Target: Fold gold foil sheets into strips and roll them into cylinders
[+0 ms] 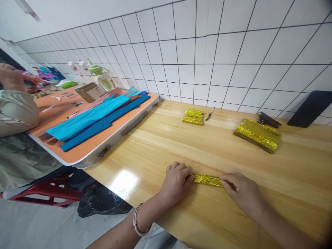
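A narrow folded strip of gold foil paper lies on the wooden table between my hands. My left hand pinches its left end, fingers curled and resting on the wood. At the right end, the thumb and fingertips of my right hand close on the strip. Farther back is a small group of folded gold strips, with a pen beside it. A stack of flat gold foil sheets sits at the back right.
A black clip lies behind the gold stack, and a dark phone-like slab leans on the tiled wall. To the left, an orange folding table bears blue paper strips and a cardboard box. Another person's arm is at far left.
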A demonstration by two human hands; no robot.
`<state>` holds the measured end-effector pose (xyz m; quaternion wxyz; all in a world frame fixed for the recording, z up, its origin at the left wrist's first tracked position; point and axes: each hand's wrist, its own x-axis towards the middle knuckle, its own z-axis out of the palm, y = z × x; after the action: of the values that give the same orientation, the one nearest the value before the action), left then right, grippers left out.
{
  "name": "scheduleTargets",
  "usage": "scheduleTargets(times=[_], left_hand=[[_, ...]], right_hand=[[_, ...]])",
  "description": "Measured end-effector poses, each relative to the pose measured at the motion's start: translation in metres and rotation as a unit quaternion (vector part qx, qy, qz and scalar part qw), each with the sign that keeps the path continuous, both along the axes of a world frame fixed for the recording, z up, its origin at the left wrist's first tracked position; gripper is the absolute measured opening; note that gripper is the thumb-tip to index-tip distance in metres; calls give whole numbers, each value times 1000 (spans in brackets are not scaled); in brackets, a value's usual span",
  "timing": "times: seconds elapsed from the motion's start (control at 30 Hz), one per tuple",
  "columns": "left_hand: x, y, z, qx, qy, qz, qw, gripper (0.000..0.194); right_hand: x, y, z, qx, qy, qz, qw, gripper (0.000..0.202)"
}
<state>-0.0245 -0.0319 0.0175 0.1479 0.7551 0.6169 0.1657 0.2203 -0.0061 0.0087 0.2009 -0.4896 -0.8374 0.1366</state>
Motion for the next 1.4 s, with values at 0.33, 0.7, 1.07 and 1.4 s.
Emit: scheduleTargets(times=[0.33,0.7,1.07,1.4], left_hand=[[-3,11,0,-10,4,-29,1000,18],[-1,30,6,-47,101,-60,992,23],[-2,32,3,-33,91,-60,993,13],[-3,28,-8,-26,57,-54,997,14]], right_hand=[[-1,1,3,-20,-17,-3,1000,21],[0,3,3,-42,-16,2,999,21],[11,4,-17,-41,59,-14,997,14],[2,8,-7,-39,-3,-9,999,21]])
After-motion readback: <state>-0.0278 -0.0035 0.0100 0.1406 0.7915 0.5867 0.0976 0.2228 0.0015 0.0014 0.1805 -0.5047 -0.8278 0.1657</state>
